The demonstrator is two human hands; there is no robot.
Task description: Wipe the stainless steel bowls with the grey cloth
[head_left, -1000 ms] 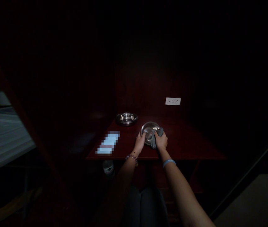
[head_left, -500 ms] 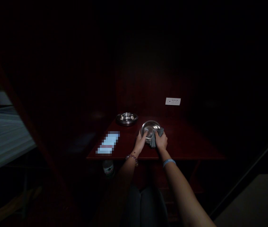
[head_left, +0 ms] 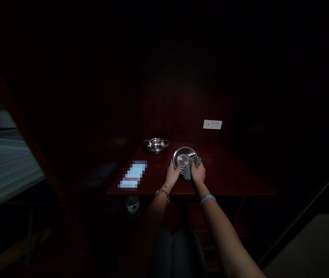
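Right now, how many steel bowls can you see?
2. One steel bowl sits on the table; a second steel bowl is held by the left hand and the right hand, with a gray cloth.

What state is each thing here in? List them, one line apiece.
left hand, gripping the rim of the steel dish
right hand, closed on the grey cloth, pressing it to the dish
steel dish, tilted, held between both hands
grey cloth, bunched
second steel dish, resting flat on the table
white wall plate, fixed to the wall

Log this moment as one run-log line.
left hand: grips steel bowl rim | right hand: presses grey cloth on bowl | second bowl: on table
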